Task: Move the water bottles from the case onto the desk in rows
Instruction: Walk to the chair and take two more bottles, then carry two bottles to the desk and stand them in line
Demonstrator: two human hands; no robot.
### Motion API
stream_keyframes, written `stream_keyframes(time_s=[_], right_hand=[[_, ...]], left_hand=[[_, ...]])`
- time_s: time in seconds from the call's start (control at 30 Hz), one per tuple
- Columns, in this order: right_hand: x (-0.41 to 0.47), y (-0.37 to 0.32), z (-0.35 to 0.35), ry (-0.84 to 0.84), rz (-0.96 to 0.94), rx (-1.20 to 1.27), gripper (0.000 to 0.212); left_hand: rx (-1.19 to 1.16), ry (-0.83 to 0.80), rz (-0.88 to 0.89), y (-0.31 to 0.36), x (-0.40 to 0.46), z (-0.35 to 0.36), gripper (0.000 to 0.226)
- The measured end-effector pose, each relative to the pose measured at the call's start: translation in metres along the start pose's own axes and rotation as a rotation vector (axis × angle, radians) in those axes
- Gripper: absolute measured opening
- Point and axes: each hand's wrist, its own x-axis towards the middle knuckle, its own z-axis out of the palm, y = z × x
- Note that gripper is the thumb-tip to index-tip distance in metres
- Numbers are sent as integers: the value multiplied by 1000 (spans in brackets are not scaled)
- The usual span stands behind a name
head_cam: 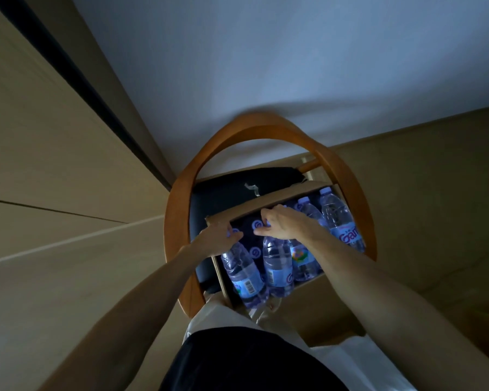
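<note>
Head view: cardboard case [277, 203] sits on a dark-cushioned wooden chair [181, 190], water bottles [277, 259] lying inside it. Left hand [216, 238] grips the top of a bottle at the case's left end — right hand [283, 225] curls over a middle bottle's top, grasping it.

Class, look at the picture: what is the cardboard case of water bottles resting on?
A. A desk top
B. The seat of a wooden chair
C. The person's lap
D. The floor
B: the case sits on the dark seat of the chair, whose curved wooden back arcs round it.
</note>
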Motion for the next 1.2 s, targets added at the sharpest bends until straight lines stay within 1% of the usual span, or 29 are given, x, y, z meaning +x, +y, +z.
stream_keyframes(time_s=[0.1,0.17,0.23,0.27,0.33,0.4,0.5,0.63,0.77,0.83,0.93,1.07,1.2], right_hand=[[-8,-4,3,91,-21,-173,52],[-14,-7,7,151,-41,-218,40],[-20,-10,9,165,-54,-199,22],[-24,-10,10,166,-54,-177,18],[-31,-10,11,177,-49,-121,16],[-41,-7,13,216,-41,-64,20],[-58,0,14,303,-43,10,21],[-85,2,13,447,-72,111,20],[-114,-9,4,588,-150,117,22],[-127,-19,-6,648,-200,107,22],[-146,-41,-23,709,-292,132,19],[-169,-86,-49,870,-377,67,18],[-190,-150,-73,886,-467,74,17]], left_hand=[[83,10,-4,1,-8,0,40],[142,64,-11,3,-15,1,41],[192,109,-3,7,-23,2,39],[211,121,6,9,-28,2,37],[229,149,27,10,-38,4,33],[238,202,25,11,-51,6,31],[262,329,2,14,-72,12,28],[274,547,-54,23,-105,17,28],[270,736,-129,31,-144,12,29],[278,811,-133,36,-167,3,28],[350,958,-120,42,-208,-12,27],[387,1127,-157,38,-274,-38,28],[361,1284,-216,27,-350,-67,27]])
